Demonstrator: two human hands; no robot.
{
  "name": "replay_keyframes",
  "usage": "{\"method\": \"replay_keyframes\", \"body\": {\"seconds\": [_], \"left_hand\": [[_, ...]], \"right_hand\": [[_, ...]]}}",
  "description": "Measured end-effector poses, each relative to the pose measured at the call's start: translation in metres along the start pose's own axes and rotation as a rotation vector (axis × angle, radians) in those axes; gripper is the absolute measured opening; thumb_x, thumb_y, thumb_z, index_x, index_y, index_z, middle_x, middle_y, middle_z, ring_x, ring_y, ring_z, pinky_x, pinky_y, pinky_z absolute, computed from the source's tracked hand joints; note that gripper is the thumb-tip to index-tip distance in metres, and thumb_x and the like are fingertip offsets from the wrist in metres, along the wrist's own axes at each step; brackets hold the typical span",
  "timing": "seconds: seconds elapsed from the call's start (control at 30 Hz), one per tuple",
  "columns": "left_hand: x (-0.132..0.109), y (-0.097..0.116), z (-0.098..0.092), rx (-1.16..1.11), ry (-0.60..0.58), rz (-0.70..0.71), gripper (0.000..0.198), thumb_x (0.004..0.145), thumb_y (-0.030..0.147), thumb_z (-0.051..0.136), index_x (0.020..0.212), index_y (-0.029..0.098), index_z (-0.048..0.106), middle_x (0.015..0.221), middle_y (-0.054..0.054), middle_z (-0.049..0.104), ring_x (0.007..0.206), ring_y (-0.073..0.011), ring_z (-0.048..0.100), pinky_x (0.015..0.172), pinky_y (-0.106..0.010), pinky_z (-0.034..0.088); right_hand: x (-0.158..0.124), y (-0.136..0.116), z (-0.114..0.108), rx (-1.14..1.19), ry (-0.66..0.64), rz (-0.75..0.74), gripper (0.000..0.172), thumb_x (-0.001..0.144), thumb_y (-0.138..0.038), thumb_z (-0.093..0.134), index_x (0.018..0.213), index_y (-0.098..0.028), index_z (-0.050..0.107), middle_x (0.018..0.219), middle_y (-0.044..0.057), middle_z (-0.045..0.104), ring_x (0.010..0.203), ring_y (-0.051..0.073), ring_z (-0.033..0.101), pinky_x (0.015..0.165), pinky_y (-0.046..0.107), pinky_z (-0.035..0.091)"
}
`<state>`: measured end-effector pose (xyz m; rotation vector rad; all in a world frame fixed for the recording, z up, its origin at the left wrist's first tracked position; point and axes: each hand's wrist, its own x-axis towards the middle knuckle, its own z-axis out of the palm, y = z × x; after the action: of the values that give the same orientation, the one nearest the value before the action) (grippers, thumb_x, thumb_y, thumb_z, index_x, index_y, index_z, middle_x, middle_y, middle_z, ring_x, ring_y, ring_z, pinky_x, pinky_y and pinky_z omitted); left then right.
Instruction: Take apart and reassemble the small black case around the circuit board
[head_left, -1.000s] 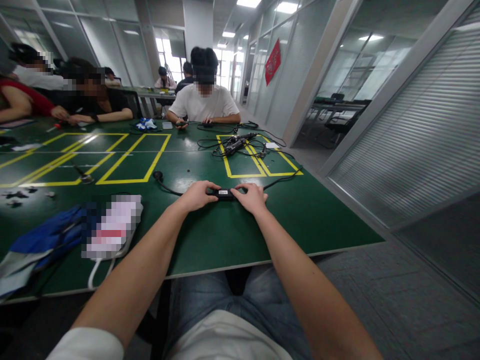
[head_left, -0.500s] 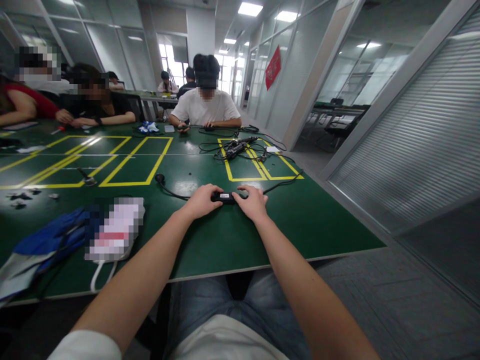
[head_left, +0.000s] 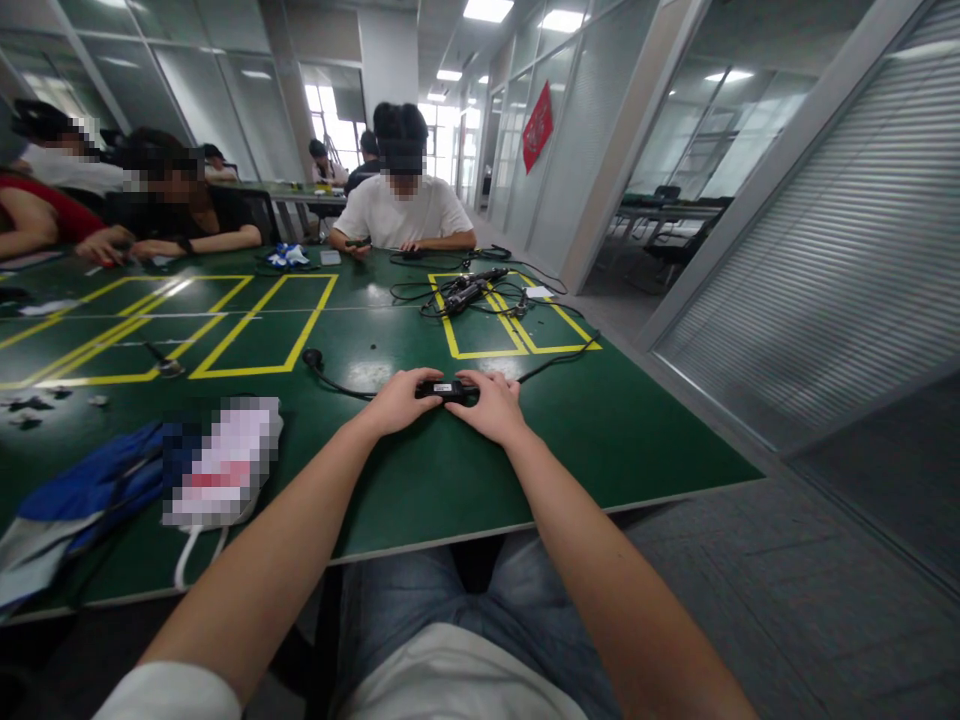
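Note:
Between my two hands lies a small black box (head_left: 445,388) with a white label, close above or on the green table (head_left: 600,430). My left hand (head_left: 403,402) grips its left end between thumb and fingers. From the right, my right hand (head_left: 491,405) has its thumb and fingers closed around the other end. A black cord (head_left: 343,386) runs left from my left hand to a rounded black end piece (head_left: 312,358). Another stretch of black cord (head_left: 555,361) leaves the right hand toward the upper right. My palms hide where the cords meet the box.
Black tools with tangled cables (head_left: 472,292) lie on yellow tape outlines ahead. At left are a blurred-out pale object with a white strap (head_left: 229,460), a blue and grey cloth item (head_left: 90,490) and small dark parts (head_left: 34,405). A person (head_left: 403,205) sits opposite; others sit at left.
My right hand has slid left on the black box, nearer my left hand, and its fingers have closed in. The whole view has shifted slightly.

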<state>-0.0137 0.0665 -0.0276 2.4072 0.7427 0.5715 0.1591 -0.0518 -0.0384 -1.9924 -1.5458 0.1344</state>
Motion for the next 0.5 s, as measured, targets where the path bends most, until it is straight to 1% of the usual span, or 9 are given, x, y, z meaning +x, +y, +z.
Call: {"method": "replay_keyframes", "body": {"seconds": [0.13, 0.23, 0.3, 0.4, 0.43, 0.5], "left_hand": [[0.0, 0.001, 0.0, -0.038, 0.007, -0.004, 0.041, 0.087, 0.031, 0.072, 0.127, 0.022, 0.076, 0.125, -0.008, 0.08, 0.114, -0.0279, 0.074, 0.108, -0.042, 0.056], [0.0, 0.002, -0.003, -0.064, 0.029, -0.015, 0.04, 0.089, 0.032, 0.07, 0.128, 0.022, 0.076, 0.125, -0.008, 0.079, 0.114, -0.0274, 0.074, 0.108, -0.041, 0.056], [0.0, 0.002, -0.006, -0.054, 0.094, -0.045, 0.041, 0.091, 0.032, 0.068, 0.13, 0.022, 0.075, 0.127, -0.008, 0.079, 0.115, -0.0275, 0.073, 0.109, -0.041, 0.055], [0.001, -0.005, -0.012, 0.054, 0.239, -0.137, 0.041, 0.092, 0.031, 0.067, 0.131, 0.022, 0.074, 0.129, -0.009, 0.078, 0.119, -0.0296, 0.071, 0.111, -0.044, 0.054], [0.002, -0.009, -0.014, 0.103, 0.265, -0.173, 0.04, 0.092, 0.031, 0.066, 0.13, 0.023, 0.074, 0.13, -0.01, 0.077, 0.121, -0.0304, 0.071, 0.112, -0.045, 0.053], [0.003, -0.016, -0.015, 0.176, 0.279, -0.248, 0.038, 0.092, 0.028, 0.065, 0.128, 0.023, 0.075, 0.132, -0.011, 0.077, 0.124, -0.0312, 0.069, 0.113, -0.045, 0.051]], "right_hand": [[0.001, 0.001, 0.001, -0.018, 0.006, 0.014, 0.048, 0.087, -0.041, 0.081, 0.133, -0.034, 0.069, 0.122, 0.004, 0.079, 0.128, 0.033, 0.056, 0.103, 0.048, 0.035], [0.002, 0.001, 0.001, -0.025, 0.004, 0.018, 0.051, 0.087, -0.042, 0.081, 0.135, -0.033, 0.067, 0.124, 0.005, 0.078, 0.127, 0.032, 0.057, 0.102, 0.048, 0.035], [0.002, 0.0, 0.001, -0.023, -0.004, 0.021, 0.053, 0.087, -0.043, 0.081, 0.137, -0.032, 0.065, 0.125, 0.005, 0.078, 0.126, 0.032, 0.058, 0.102, 0.047, 0.035], [0.001, -0.002, 0.001, -0.016, -0.018, 0.021, 0.054, 0.088, -0.042, 0.081, 0.138, -0.031, 0.065, 0.124, 0.004, 0.079, 0.126, 0.032, 0.059, 0.103, 0.047, 0.035], [0.001, -0.003, 0.001, -0.019, -0.02, 0.018, 0.053, 0.088, -0.043, 0.081, 0.138, -0.031, 0.066, 0.123, 0.004, 0.079, 0.126, 0.032, 0.059, 0.103, 0.046, 0.035], [0.001, -0.003, 0.001, -0.037, -0.014, 0.016, 0.05, 0.089, -0.046, 0.081, 0.136, -0.032, 0.068, 0.124, 0.005, 0.079, 0.125, 0.032, 0.06, 0.102, 0.046, 0.036]]}}
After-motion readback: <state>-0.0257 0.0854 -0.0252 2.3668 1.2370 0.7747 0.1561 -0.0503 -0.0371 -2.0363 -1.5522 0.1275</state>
